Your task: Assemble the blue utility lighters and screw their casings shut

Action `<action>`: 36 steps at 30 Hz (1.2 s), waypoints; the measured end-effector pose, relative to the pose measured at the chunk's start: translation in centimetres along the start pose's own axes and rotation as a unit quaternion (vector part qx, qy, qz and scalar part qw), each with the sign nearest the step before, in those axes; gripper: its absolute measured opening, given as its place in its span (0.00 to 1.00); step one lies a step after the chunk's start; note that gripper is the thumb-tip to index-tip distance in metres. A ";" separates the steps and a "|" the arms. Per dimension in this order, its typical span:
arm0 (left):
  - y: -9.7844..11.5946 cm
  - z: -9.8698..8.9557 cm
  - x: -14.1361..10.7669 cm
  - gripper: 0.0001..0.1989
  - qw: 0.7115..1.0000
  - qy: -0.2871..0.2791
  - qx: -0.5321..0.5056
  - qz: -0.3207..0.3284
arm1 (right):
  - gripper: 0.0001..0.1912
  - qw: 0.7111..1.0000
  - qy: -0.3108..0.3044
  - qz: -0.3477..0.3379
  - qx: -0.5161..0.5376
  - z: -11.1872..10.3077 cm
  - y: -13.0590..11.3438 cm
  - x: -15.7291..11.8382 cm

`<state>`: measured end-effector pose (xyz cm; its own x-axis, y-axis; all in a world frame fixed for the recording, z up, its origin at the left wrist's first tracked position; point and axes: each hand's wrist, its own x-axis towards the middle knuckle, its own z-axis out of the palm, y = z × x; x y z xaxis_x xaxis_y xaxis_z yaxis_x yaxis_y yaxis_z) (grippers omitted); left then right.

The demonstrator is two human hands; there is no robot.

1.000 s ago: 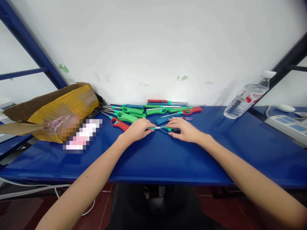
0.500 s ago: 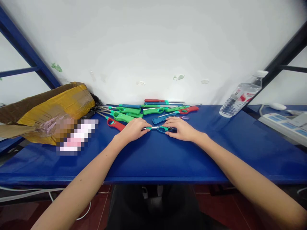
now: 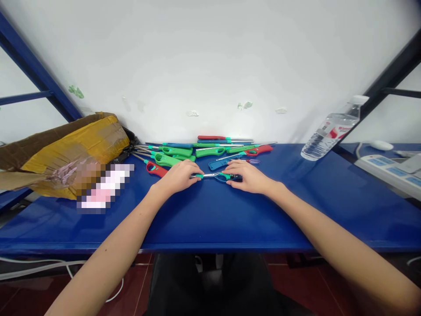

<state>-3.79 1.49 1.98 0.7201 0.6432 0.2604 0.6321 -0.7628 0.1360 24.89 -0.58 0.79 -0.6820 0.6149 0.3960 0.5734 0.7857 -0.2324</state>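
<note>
My left hand (image 3: pixel 180 175) is closed, its fingertips pinching a small teal-collared piece (image 3: pixel 198 176) with a metal rod (image 3: pixel 208 175) pointing right. Opposite it, my right hand (image 3: pixel 249 176) is closed around a dark blue utility lighter (image 3: pixel 220 177) with a teal trigger part; its handle is mostly under my fingers. The rod reaches the lighter's front, but I cannot tell whether they are joined. Just behind my hands lies a blue lighter handle (image 3: pixel 217 164). A red lighter (image 3: pixel 156 169) is partly hidden behind my left hand.
Green lighters (image 3: pixel 210 152) and a red one (image 3: pixel 259 151) lie in a pile along the wall. A taped cardboard box (image 3: pixel 108 136) stands at the left. On the right are a water bottle (image 3: pixel 330 131) and a white power strip (image 3: pixel 391 173). The blue table's front edge (image 3: pixel 223 246) faces me.
My left hand has shifted slightly left with the teal-collared piece, so more metal rod shows between the hands. My right hand has stayed almost still.
</note>
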 end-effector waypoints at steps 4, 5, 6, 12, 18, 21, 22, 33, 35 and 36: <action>0.1 -0.3 -0.2 0.10 1.000 0.002 -0.010 -0.012 | 0.15 1.000 0.001 0.007 0.008 0.0 -0.1 0.0; 0.2 -0.4 -0.2 0.10 1.000 0.001 -0.011 -0.014 | 0.15 1.000 0.001 0.010 0.009 0.0 -0.1 -0.1; 0.4 -0.4 -0.2 0.11 1.000 0.000 -0.012 -0.016 | 0.15 1.000 0.000 0.012 0.009 0.0 -0.2 -0.1; 1.5 0.0 0.1 0.16 0.999 0.003 -0.029 -0.017 | 0.18 1.000 -0.002 0.030 -0.004 0.4 -0.4 -0.5; 1.6 1.7 0.4 0.22 0.998 0.039 -0.045 -0.003 | 0.21 0.998 0.029 0.046 -0.015 0.0 0.3 -0.8; 1.6 2.1 0.5 0.23 0.998 0.041 -0.044 0.008 | 0.19 0.996 0.050 0.064 -0.030 -0.8 1.1 -0.9; 1.6 2.2 0.6 0.21 0.998 0.038 -0.043 0.015 | 0.18 0.996 0.054 0.069 -0.035 -1.0 1.3 -1.0; 1.7 2.2 0.6 0.16 0.997 0.036 -0.053 0.040 | 0.15 0.992 0.048 0.096 -0.060 -1.6 4.7 -1.9; 1.9 2.2 0.7 0.16 0.997 0.032 -0.052 0.042 | 0.15 0.993 0.037 0.093 -0.060 -1.3 5.1 -1.9; 2.0 2.1 0.7 0.16 0.997 0.032 -0.052 0.042 | 0.15 0.993 0.034 0.093 -0.061 -1.2 5.2 -1.9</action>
<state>-1.46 0.59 0.39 0.7475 0.5739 0.3345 0.5350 -0.8186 0.2091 29.73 2.21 -0.10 -0.5297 0.7389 0.4165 0.7402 0.6425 -0.1984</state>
